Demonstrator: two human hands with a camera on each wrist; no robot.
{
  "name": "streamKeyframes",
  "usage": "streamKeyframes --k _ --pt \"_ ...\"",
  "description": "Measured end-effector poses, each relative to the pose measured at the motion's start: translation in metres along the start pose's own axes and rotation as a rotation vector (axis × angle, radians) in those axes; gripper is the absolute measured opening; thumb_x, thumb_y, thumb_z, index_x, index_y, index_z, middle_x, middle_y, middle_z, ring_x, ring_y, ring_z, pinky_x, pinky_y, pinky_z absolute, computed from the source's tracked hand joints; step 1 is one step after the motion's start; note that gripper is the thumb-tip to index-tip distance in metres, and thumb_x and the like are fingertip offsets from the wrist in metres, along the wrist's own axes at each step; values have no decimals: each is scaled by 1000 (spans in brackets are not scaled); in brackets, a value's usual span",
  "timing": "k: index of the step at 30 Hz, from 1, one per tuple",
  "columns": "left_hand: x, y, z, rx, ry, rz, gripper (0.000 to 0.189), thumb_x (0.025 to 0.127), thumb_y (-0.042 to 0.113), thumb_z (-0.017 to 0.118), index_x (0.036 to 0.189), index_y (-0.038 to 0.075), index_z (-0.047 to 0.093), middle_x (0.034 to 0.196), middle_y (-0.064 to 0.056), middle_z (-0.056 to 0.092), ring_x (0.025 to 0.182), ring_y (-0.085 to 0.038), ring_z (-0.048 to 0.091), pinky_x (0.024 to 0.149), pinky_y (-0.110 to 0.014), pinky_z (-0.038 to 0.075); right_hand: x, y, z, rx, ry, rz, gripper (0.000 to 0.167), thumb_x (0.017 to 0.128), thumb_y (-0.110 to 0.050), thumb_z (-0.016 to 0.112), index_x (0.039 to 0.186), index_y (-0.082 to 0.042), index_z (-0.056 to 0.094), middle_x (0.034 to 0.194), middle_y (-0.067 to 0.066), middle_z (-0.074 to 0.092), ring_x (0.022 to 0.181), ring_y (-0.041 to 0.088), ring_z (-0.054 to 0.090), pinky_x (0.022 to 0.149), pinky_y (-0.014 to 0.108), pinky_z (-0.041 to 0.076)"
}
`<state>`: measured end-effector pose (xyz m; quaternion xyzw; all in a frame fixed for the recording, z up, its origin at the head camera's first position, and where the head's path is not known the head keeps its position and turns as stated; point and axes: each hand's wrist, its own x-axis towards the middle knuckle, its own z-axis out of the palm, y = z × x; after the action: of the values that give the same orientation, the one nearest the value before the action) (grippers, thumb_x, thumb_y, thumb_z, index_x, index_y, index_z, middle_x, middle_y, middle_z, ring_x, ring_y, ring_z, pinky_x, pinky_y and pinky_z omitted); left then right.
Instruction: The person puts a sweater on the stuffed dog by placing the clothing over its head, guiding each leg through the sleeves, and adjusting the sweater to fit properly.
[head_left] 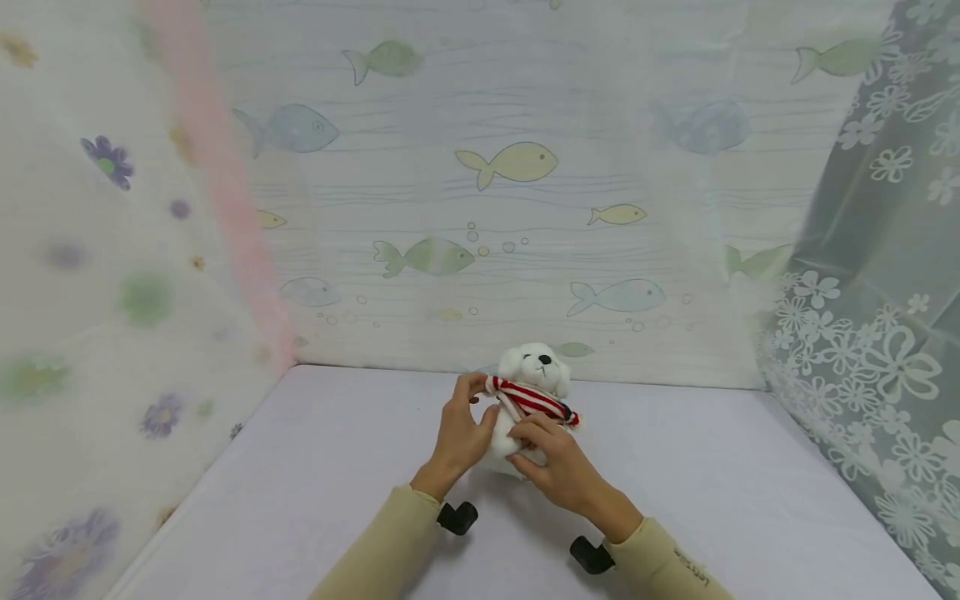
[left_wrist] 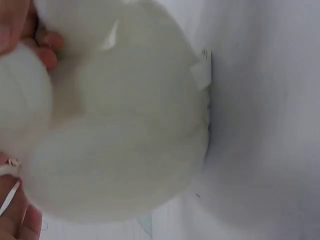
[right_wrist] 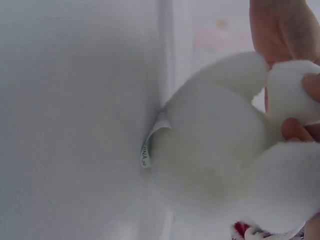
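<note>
A white plush dog point(head_left: 553, 379) sits upright on the white table, a red-and-white striped knit sweater point(head_left: 534, 398) bunched across its chest. My left hand point(head_left: 459, 435) is at the sweater's left end, and its fingers pinch the cream edging there in the left wrist view. Lower down, my right hand point(head_left: 558, 471) has its thumb and fingers around a white plush limb point(right_wrist: 290, 92). The toy's rounded bottom point(left_wrist: 135, 115) touches the table, and a fabric label point(right_wrist: 146, 155) sticks out beneath it. The hands partly cover the dog's belly and limbs.
The white table point(head_left: 360, 483) ends at a fish-print curtain point(head_left: 510, 275) close behind the dog. Flowered sheeting point(head_left: 150, 317) hangs at the left, and a lace-patterned curtain point(head_left: 862, 333) hangs at the right. A black wrist mount point(head_left: 592, 555) projects below the right forearm.
</note>
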<state>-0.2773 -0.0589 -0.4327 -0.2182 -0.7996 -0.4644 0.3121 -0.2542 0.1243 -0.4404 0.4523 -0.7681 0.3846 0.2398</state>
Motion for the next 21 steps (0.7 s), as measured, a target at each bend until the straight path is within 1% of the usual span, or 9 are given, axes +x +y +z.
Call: streamKeyframes --k 3,6,8,10,13,15,18,21 --pt "4 -3 -1 10 -70 1 54 84 -3 65 133 0 41 116 -9 65 107 -21 59 87 -41 46 0 1 -2 8 9 -2 28 79 -1 75 103 -8 63 107 -1 57 87 10 57 72 21 51" --pt "7 -4 -1 2 -132 1 60 86 0 64 139 3 37 116 -7 65 109 -21 58 90 -43 45 0 2 -4 28 23 -19 29 78 2 75 103 -7 63 105 2 58 86 13 58 70 24 52" --pt "10 -4 -1 -7 -165 3 61 86 0 64 140 4 36 114 -6 65 109 -22 58 92 -44 44 3 -7 -8 45 35 -24 30 76 7 75 101 -4 63 102 6 59 84 17 59 68 28 53" --pt "12 -4 -1 -23 -189 14 60 86 -1 63 139 3 37 111 -6 64 109 -24 58 94 -47 43 3 -7 -9 56 41 -26 31 75 8 75 101 -3 63 102 8 59 84 19 59 67 30 53" --pt "14 -3 -1 -32 -225 29 57 86 -3 62 137 4 38 105 -5 62 106 -22 59 97 -45 42 2 -6 -10 62 47 -8 30 76 7 75 102 -4 63 102 8 60 86 20 59 67 32 54" --pt "15 -3 -1 -33 -243 41 56 86 -3 61 136 5 38 101 -4 62 102 -20 59 95 -43 44 -2 4 -7 63 48 5 29 78 2 75 104 -7 63 104 5 60 89 18 59 68 31 54" --pt "16 -2 -1 -20 -261 51 54 87 -1 60 136 6 38 96 -3 63 93 -15 59 90 -42 46 -4 4 -7 57 56 26 29 79 2 75 104 -7 62 103 5 60 89 17 58 68 31 53" --pt "15 -1 -1 -3 -269 58 53 87 0 61 135 5 40 90 -2 63 88 -15 60 85 -42 48 -2 0 -8 45 64 25 29 78 6 73 102 -3 61 100 8 59 85 18 57 66 32 53"
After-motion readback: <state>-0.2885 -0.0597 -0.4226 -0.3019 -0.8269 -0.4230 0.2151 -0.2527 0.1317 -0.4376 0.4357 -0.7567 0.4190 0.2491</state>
